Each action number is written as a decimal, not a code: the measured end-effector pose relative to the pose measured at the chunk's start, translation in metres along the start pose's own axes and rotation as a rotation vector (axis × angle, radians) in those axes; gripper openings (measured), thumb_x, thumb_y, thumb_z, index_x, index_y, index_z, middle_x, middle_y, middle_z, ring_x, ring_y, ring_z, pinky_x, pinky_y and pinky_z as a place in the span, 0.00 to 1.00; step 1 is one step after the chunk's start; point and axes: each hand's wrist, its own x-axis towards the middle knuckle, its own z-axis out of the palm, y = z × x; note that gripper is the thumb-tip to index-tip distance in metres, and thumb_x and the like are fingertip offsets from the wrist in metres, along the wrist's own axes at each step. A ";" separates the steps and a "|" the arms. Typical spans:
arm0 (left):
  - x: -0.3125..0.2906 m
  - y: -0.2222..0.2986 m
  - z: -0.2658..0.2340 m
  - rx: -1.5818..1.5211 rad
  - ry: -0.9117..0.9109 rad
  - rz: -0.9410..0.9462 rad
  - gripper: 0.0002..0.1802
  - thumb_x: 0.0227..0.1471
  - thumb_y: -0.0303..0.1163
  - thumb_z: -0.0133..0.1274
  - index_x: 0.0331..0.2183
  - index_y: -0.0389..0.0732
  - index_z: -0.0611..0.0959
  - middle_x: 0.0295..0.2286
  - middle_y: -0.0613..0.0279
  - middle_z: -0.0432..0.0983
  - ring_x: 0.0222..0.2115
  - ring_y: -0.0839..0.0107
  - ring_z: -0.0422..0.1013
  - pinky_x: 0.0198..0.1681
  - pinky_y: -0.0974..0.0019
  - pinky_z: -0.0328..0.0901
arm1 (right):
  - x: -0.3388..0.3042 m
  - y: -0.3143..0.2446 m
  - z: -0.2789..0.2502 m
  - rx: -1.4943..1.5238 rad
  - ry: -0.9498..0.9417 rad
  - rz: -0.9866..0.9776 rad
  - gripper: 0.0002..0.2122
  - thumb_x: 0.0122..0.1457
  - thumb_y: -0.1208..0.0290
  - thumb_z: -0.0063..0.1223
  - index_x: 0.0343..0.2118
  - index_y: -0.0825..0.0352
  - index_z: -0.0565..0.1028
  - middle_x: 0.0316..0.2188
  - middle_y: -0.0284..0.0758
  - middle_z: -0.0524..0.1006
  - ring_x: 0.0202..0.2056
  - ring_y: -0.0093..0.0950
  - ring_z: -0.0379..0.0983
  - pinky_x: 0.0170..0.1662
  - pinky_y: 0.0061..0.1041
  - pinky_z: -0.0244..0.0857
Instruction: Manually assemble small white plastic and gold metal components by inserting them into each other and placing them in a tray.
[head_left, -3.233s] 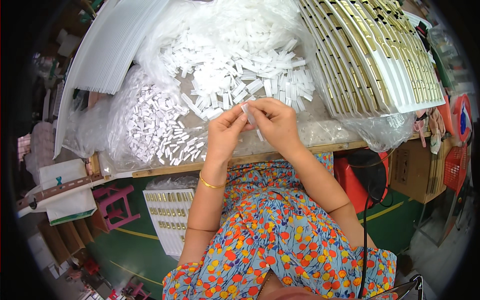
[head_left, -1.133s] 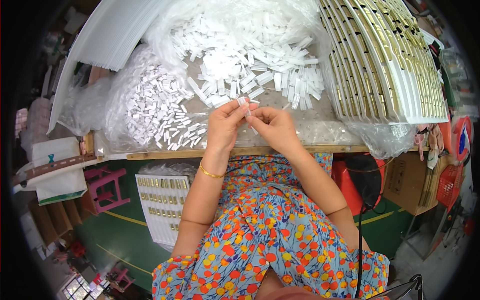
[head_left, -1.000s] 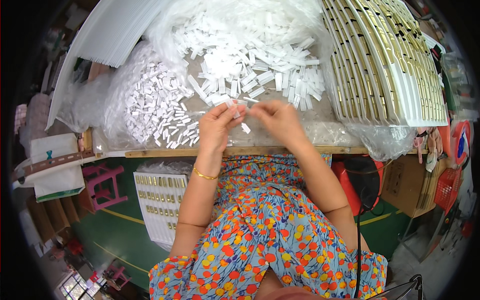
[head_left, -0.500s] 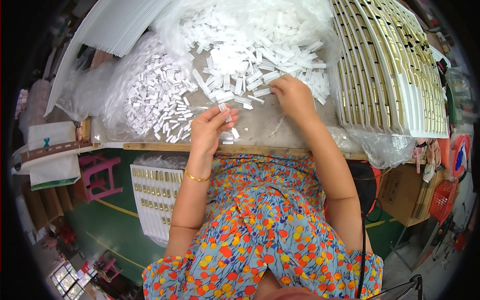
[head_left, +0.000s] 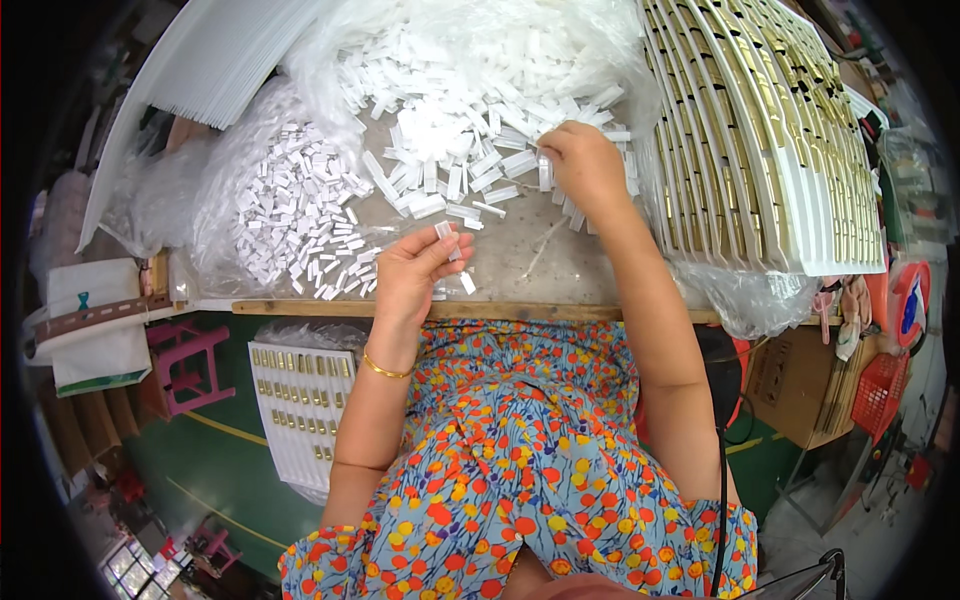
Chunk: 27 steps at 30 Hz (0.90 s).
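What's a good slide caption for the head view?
Left hand holds one small white piece; right hand reaches into the white pile.

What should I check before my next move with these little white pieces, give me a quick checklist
1. Left hand has a piece: ok, a small white piece sits pinched at its fingertips.
2. Right hand is at the supply: ok, it rests on the loose pile of white pieces on the clear plastic.
3. Right hand has picked a new piece: cannot tell, its fingers cover what is under them.
4. Bare tabletop between the hands: ok, only a few stray pieces lie there.
5. Stacked trays with gold parts stay clear of the right arm: ok, they lie beside it.
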 end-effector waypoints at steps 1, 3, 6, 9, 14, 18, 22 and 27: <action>-0.001 0.000 0.001 0.012 -0.002 -0.004 0.15 0.47 0.25 0.52 0.38 0.28 0.75 0.31 0.49 0.76 0.29 0.66 0.74 0.31 0.74 0.71 | 0.001 0.002 -0.003 0.003 0.022 0.078 0.04 0.48 0.72 0.52 0.26 0.63 0.77 0.25 0.33 0.74 0.30 0.33 0.70 0.32 0.29 0.64; -0.001 0.000 0.001 0.014 -0.001 -0.009 0.15 0.47 0.25 0.53 0.39 0.28 0.75 0.31 0.49 0.76 0.30 0.67 0.74 0.31 0.73 0.71 | 0.004 0.005 -0.009 0.031 0.003 0.072 0.04 0.47 0.72 0.52 0.25 0.62 0.78 0.25 0.34 0.74 0.31 0.34 0.70 0.33 0.30 0.64; -0.001 -0.002 -0.002 0.002 -0.009 -0.014 0.16 0.47 0.25 0.53 0.39 0.28 0.74 0.32 0.49 0.75 0.30 0.67 0.74 0.31 0.73 0.70 | 0.004 0.007 -0.016 0.072 -0.041 0.112 0.04 0.47 0.71 0.52 0.25 0.61 0.78 0.26 0.34 0.74 0.31 0.35 0.71 0.33 0.32 0.64; 0.000 -0.002 0.003 -0.017 -0.022 -0.020 0.16 0.47 0.25 0.53 0.39 0.27 0.74 0.32 0.48 0.75 0.31 0.67 0.74 0.32 0.73 0.70 | -0.001 0.009 -0.015 0.081 -0.095 0.174 0.05 0.47 0.69 0.53 0.24 0.62 0.78 0.26 0.35 0.74 0.30 0.36 0.71 0.33 0.32 0.64; 0.003 -0.004 0.008 -0.014 -0.030 -0.043 0.16 0.47 0.25 0.53 0.40 0.28 0.74 0.32 0.49 0.75 0.31 0.67 0.74 0.33 0.72 0.70 | -0.007 -0.009 -0.008 -0.064 -0.080 0.145 0.08 0.45 0.65 0.55 0.23 0.64 0.76 0.24 0.37 0.73 0.29 0.37 0.71 0.32 0.32 0.65; 0.003 -0.004 0.012 -0.025 -0.042 -0.035 0.16 0.48 0.25 0.52 0.40 0.28 0.74 0.32 0.49 0.75 0.31 0.67 0.74 0.33 0.72 0.70 | -0.011 -0.014 0.012 -0.233 -0.061 0.009 0.10 0.43 0.64 0.57 0.24 0.66 0.74 0.23 0.39 0.73 0.28 0.36 0.72 0.30 0.33 0.67; 0.001 -0.002 0.014 -0.038 -0.042 -0.045 0.15 0.48 0.25 0.52 0.39 0.29 0.74 0.32 0.49 0.75 0.31 0.67 0.74 0.33 0.72 0.70 | -0.014 -0.007 0.009 -0.059 -0.097 0.201 0.09 0.43 0.70 0.54 0.28 0.68 0.76 0.23 0.40 0.75 0.27 0.35 0.73 0.31 0.29 0.67; 0.001 -0.006 0.013 -0.027 -0.046 -0.056 0.15 0.48 0.25 0.52 0.39 0.29 0.75 0.32 0.50 0.75 0.31 0.67 0.74 0.33 0.72 0.70 | -0.027 0.020 -0.007 0.617 -0.154 0.465 0.12 0.46 0.71 0.53 0.34 0.69 0.77 0.21 0.36 0.76 0.23 0.20 0.69 0.29 0.19 0.64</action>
